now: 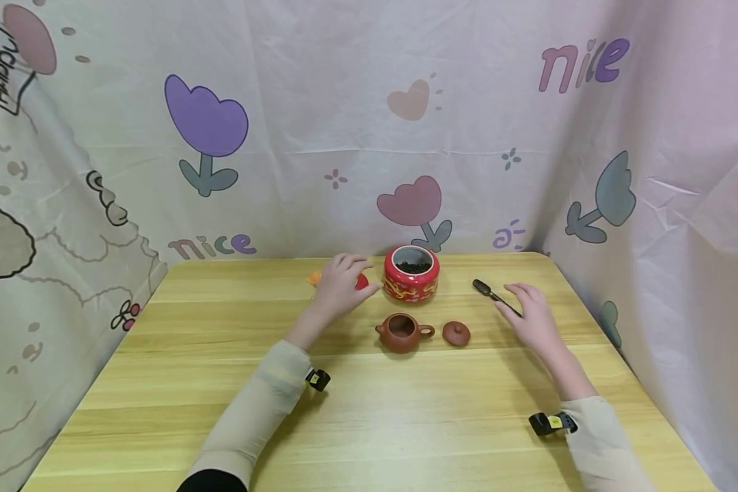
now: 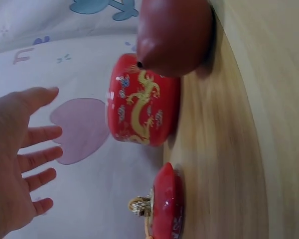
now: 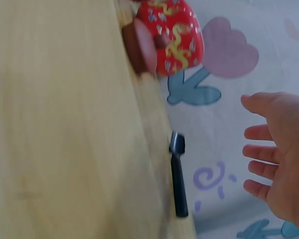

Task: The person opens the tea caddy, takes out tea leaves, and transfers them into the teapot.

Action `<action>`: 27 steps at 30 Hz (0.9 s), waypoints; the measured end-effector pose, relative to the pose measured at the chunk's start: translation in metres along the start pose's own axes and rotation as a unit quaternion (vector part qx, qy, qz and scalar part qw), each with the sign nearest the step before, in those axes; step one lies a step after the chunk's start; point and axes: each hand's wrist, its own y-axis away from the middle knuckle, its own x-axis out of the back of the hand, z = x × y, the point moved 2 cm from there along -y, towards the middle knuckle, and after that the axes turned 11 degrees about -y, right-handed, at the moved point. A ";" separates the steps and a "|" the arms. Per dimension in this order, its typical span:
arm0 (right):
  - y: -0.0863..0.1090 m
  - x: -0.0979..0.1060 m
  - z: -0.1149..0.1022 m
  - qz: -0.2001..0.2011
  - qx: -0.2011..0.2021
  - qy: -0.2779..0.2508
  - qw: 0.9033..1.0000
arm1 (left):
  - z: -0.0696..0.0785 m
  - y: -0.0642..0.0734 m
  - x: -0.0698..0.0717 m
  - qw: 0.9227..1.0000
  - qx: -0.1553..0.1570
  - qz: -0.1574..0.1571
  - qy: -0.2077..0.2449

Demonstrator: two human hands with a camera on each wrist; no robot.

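Note:
My left hand (image 1: 342,283) hovers over the red jar lid (image 2: 165,204), its fingers spread and holding nothing. This lid, with a gold knob and an orange cord, is partly hidden by the hand in the head view. Right of that hand stands a red jar (image 1: 411,290) with gold dragons, uncovered, dark leaves inside. My right hand (image 1: 534,318) is held with bent, parted fingers near a black scoop (image 1: 483,288). In the right wrist view the scoop lies on the table, apart from the fingers.
A brown clay teapot (image 1: 401,343), uncovered, stands in front of the jar, spout to the left. Its round lid (image 1: 456,335) lies just right of the handle. Behind the wooden table (image 1: 369,424) hangs a printed curtain (image 1: 320,102), which also runs along both sides.

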 end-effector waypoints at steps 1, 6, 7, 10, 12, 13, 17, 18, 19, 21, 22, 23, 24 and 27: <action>0.002 0.002 0.003 0.002 -0.006 0.002 1.000 | 0.000 -0.002 -0.002 1.000 -0.009 -0.003 -0.008; 0.008 0.008 0.023 0.012 -0.039 0.000 0.999 | -0.001 -0.013 -0.016 0.998 -0.029 -0.043 -0.045; 0.009 0.008 0.026 0.014 -0.044 -0.001 0.999 | -0.001 -0.016 -0.019 0.997 -0.029 -0.056 -0.050; 0.012 0.010 0.035 0.018 -0.059 0.000 0.998 | 0.000 -0.022 -0.028 0.993 -0.026 -0.101 -0.051; 0.014 0.011 0.039 0.017 -0.070 0.006 0.997 | 0.002 -0.026 -0.034 0.991 -0.024 -0.123 -0.049; 0.014 0.012 0.040 0.014 -0.075 0.009 0.997 | 0.002 -0.028 -0.037 0.990 -0.023 -0.131 -0.049; 0.016 0.014 0.045 -0.003 -0.091 0.026 0.996 | 0.006 -0.036 -0.046 0.988 -0.021 -0.145 -0.043; 0.016 0.014 0.046 -0.007 -0.093 0.032 0.995 | 0.006 -0.038 -0.049 0.988 -0.020 -0.149 -0.042; 0.016 0.015 0.047 -0.011 -0.095 0.034 0.995 | 0.007 -0.040 -0.051 0.987 -0.019 -0.155 -0.040; 0.017 0.015 0.050 -0.020 -0.104 0.038 0.994 | 0.009 -0.044 -0.054 0.985 -0.017 -0.167 -0.036; 0.017 0.016 0.051 -0.025 -0.110 0.039 0.993 | 0.010 -0.046 -0.055 0.984 -0.016 -0.172 -0.031; 0.016 0.016 0.053 -0.030 -0.116 0.040 0.992 | 0.011 -0.048 -0.056 0.983 -0.014 -0.179 -0.030; 0.016 0.016 0.054 -0.035 -0.121 0.040 0.991 | 0.012 -0.051 -0.057 0.982 -0.012 -0.186 -0.027; 0.015 0.016 0.060 -0.048 -0.135 0.041 0.989 | 0.014 -0.057 -0.060 0.980 -0.007 -0.196 -0.021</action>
